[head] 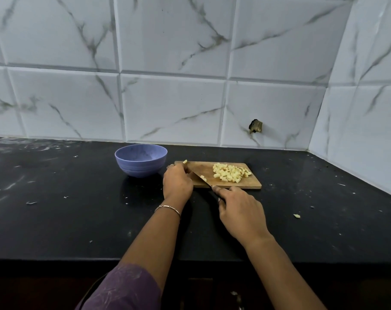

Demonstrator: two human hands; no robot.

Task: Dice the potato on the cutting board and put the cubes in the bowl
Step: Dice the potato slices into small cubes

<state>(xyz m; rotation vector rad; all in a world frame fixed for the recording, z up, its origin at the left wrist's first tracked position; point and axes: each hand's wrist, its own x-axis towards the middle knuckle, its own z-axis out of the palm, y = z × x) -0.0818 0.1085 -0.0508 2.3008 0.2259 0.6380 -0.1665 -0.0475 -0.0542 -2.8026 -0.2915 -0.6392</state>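
Observation:
A wooden cutting board (250, 184) lies on the black counter with a heap of pale potato cubes (230, 172) on its right half. My right hand (239, 211) grips a knife handle at the board's front edge, and the knife blade (198, 175) slants across the board's left part with a cube (203, 178) stuck to it. My left hand (176, 182) sits curled at the board's left end, pinching a small potato piece (185, 162) against the blade. A purple bowl (141, 161) stands just left of the board; no cubes show in the visible part of its inside.
Black counter (78, 209) carries small scraps, among them a stray potato bit (297, 216) at the right. Marble-patterned tiled wall (167, 97) runs behind and turns in at the right corner. A dark hole (255, 126) marks the wall behind the board.

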